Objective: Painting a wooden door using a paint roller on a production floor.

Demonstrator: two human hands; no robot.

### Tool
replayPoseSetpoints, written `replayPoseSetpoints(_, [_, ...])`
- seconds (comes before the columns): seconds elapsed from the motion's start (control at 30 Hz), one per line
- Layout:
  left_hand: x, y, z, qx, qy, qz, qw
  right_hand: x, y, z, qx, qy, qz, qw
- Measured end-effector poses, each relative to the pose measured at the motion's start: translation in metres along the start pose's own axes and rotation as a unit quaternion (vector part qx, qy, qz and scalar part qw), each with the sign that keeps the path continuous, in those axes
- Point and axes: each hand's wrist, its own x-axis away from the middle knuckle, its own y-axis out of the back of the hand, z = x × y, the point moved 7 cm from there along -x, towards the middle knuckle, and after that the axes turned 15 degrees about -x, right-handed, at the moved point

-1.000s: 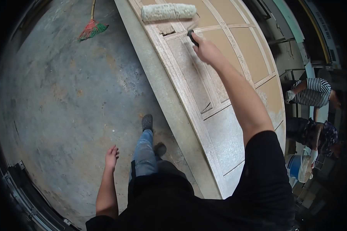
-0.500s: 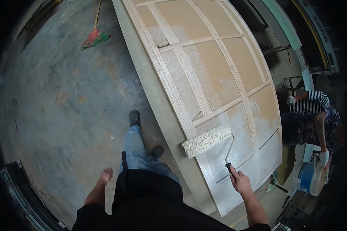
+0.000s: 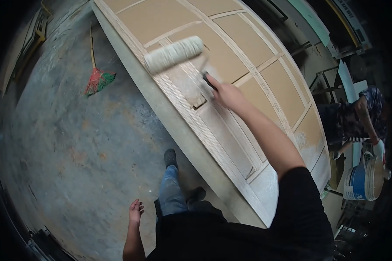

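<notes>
A paint roller (image 3: 174, 54) with a thick off-white sleeve is in my right hand (image 3: 228, 94), fingers wrapped round its dark handle. My right arm is stretched far forward over a large tan panel (image 3: 163, 21) with pale wooden strips. The sleeve lies across the panel's left edge strip, just beyond a small notched gap; motion blurs its wire frame. Whitish wet coating covers the nearer bays, while farther ones show bare tan board. Low beside my body, my left hand (image 3: 136, 211) hangs over the floor, fingers loosely bent and slightly apart, holding nothing.
A broom (image 3: 99, 81) with red and green bristles stands on the concrete floor (image 3: 78, 139) at the left. Across the panel, another person (image 3: 372, 115) holds a white and blue bucket (image 3: 364, 182) with a gloved hand. Metal racks (image 3: 324, 76) and sheets stand behind.
My right arm has swung forward, carrying the roller from the panel's near end toward its far left edge. My view has shifted forward along the panel. The other person's bucket appears farther right.
</notes>
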Motion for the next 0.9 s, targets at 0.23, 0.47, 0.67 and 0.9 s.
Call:
replayPoseSetpoints(0.23, [-0.013, 0.027, -0.056, -0.066, -0.062, -0.035, 0.995, -0.071, 0.004, 0.024, -0.015, 0.02, -0.05, 0.998])
replayPoseSetpoints(0.47, [-0.029, 0.014, -0.042, -0.22, -0.071, 0.03, 0.973, 0.234, -0.01, -0.075, 0.042, -0.04, 0.003, 0.998])
replayPoseSetpoints(0.67, [-0.024, -0.065, -0.058, -0.28, -0.104, 0.101, 0.949, 0.572, -0.013, -0.14, 0.048, -0.214, 0.056, 0.974])
replayPoseSetpoints(0.9, [0.008, -0.215, -0.125, -0.232, -0.157, 0.193, 0.94, 0.876, -0.097, -0.105, 0.001, -0.41, 0.004, 0.912])
